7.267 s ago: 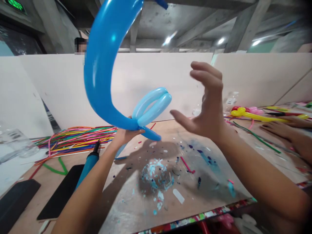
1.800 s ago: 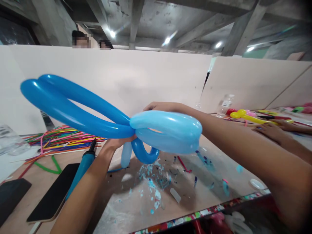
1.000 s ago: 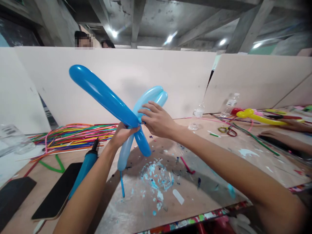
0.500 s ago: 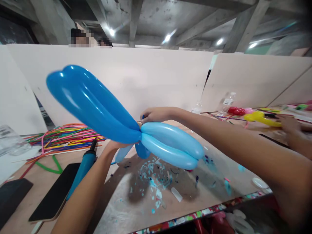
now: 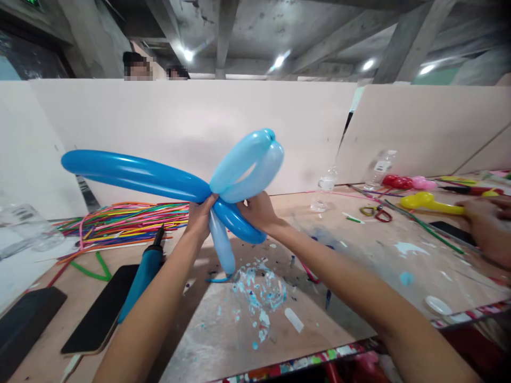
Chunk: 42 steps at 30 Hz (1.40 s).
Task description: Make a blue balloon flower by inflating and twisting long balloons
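A twisted balloon figure (image 5: 136,174) hangs in the air over the table, its dark blue and light blue segments meeting at one joint. My left hand (image 5: 200,217) grips it at that joint, thumb pressed against the twist. From there a long dark blue part stretches left, a light blue loop (image 5: 248,169) rises to the right, and a light blue tail (image 5: 223,246) points down. My right hand (image 5: 260,211) is closed around the short dark blue segment (image 5: 236,221) on the right. Part of its fingers is hidden behind the balloon.
Uninflated balloons (image 5: 139,223) lie in a pile at left, near a blue hand pump (image 5: 140,276) and a phone (image 5: 99,308). Clear bottles (image 5: 325,189) stand by the white partition (image 5: 191,117). At right, another person's hand (image 5: 485,223) holds a yellow balloon (image 5: 427,203).
The figure has turned: the dark blue part swung down to near level, and the light blue loop now points up. My right hand moved from behind the joint to the short dark blue segment.
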Available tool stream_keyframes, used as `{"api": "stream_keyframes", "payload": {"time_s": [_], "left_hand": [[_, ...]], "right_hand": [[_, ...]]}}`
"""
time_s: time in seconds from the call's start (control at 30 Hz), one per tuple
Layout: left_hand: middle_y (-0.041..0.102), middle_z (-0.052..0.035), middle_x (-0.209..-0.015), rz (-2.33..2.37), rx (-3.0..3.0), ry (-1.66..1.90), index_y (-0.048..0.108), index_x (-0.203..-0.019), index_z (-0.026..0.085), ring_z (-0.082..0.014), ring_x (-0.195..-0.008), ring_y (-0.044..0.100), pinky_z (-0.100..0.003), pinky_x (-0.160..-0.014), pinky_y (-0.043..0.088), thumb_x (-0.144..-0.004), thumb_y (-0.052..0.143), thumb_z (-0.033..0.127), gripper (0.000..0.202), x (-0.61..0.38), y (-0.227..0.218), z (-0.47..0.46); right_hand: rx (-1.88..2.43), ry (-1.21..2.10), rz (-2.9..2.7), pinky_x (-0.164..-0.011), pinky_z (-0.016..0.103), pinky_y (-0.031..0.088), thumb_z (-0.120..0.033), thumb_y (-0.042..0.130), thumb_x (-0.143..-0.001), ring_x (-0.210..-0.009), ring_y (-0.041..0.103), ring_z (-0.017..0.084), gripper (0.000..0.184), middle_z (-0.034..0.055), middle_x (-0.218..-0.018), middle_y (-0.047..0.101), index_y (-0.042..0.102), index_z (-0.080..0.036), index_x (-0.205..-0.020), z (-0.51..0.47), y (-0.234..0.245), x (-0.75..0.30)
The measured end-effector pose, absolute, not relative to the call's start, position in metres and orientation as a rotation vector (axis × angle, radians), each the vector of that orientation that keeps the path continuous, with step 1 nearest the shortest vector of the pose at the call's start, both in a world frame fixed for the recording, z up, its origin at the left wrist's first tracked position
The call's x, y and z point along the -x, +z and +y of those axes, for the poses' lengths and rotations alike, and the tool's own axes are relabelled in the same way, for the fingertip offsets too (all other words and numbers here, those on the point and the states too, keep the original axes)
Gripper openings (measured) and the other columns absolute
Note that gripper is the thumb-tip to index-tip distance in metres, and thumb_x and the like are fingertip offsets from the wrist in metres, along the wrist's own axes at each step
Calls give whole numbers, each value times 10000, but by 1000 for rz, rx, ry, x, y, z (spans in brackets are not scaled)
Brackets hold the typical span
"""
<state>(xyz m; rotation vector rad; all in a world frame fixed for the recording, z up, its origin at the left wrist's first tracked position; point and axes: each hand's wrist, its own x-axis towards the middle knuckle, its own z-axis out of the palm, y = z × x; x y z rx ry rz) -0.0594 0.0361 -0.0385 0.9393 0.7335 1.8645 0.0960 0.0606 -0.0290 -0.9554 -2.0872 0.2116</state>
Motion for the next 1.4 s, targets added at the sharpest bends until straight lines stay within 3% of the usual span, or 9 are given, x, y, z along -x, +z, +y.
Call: {"api": "stream_keyframes", "payload": {"time_s": [0.2, 0.43, 0.6, 0.73, 1.0, 1.1, 1.2, 1.3, 1.4], "left_hand": [[702, -23, -809, 915, -1092, 1946, 665, -787, 166, -190, -764, 631, -309, -760, 497, -592, 831, 358, 320, 67, -44, 43], [687, -54, -883, 961, -1667, 1728, 692, -760, 190, -219, -982, 594, -286, -947, 417, -586, 831, 236, 227, 79, -47, 47], [706, -49, -943, 1026, -1402, 1769, 688, -909, 190, -219, -929, 631, -310, -883, 459, -602, 831, 278, 349, 76, -48, 47], [722, -23, -887, 838, -1038, 1873, 692, -861, 201, -228, -902, 662, -344, -875, 490, -533, 863, 308, 385, 79, -48, 52], [734, -16, -975, 713, -997, 1672, 704, -897, 204, -212, -1030, 640, -339, -980, 469, -512, 878, 212, 423, 84, -60, 58], [730, -7, -878, 686, -822, 1748, 683, -808, 193, -200, -976, 653, -331, -961, 486, -491, 885, 225, 378, 86, -58, 61], [720, 15, -856, 606, -713, 1860, 664, -816, 215, -181, -1006, 641, -311, -953, 494, -524, 873, 242, 360, 88, -52, 63], [716, 22, -885, 555, -725, 1902, 654, -848, 223, -162, -1048, 622, -286, -963, 484, -563, 860, 252, 352, 85, -46, 61], [707, 14, -922, 542, -831, 1838, 651, -911, 231, -158, -1040, 624, -288, -962, 477, -577, 851, 244, 389, 79, -47, 58]], "right_hand": [[819, -208, -2192, -883, 313, 413, -248, 485, -911, -936, 624, 213, 261, 65, -1000, 719, 741, -204, -938, 59, -32, -95], [934, -198, -2246, -705, 290, 400, -281, 494, -911, -766, 610, 195, 264, 68, -815, 697, 719, -182, -814, 50, -18, -101], [799, -40, -2071, -861, 309, 425, -256, 534, -882, -952, 584, 207, 239, 93, -1026, 658, 658, -164, -1064, 55, -21, -97], [867, -245, -1960, -1013, 445, 332, -377, 636, -805, -1195, 451, 317, 512, 155, -1291, 527, 547, -168, -1265, 61, -28, -100], [943, -403, -1822, -1095, 530, 233, -214, 606, -816, -1362, 296, 334, 447, 102, -1445, 376, 542, -274, -1254, 81, -44, -118], [971, -198, -1722, -1110, 549, 244, -323, 676, -779, -1407, 224, 345, 775, 175, -1508, 248, 291, -221, -1443, 86, -51, -118], [979, 419, -1704, -1018, 506, 409, -429, 757, -696, -1318, 395, 326, 1030, 231, -1427, 356, 114, -191, -1464, 86, -62, -112], [890, 1077, -1881, -770, 393, 545, -423, 781, -666, -1000, 624, 253, 962, 159, -1179, 573, 181, -202, -1384, 81, -76, -102], [869, 1160, -1892, -642, 306, 529, -367, 756, -688, -819, 637, 194, 682, 86, -1009, 616, 349, -183, -1203, 78, -85, -99]]}}
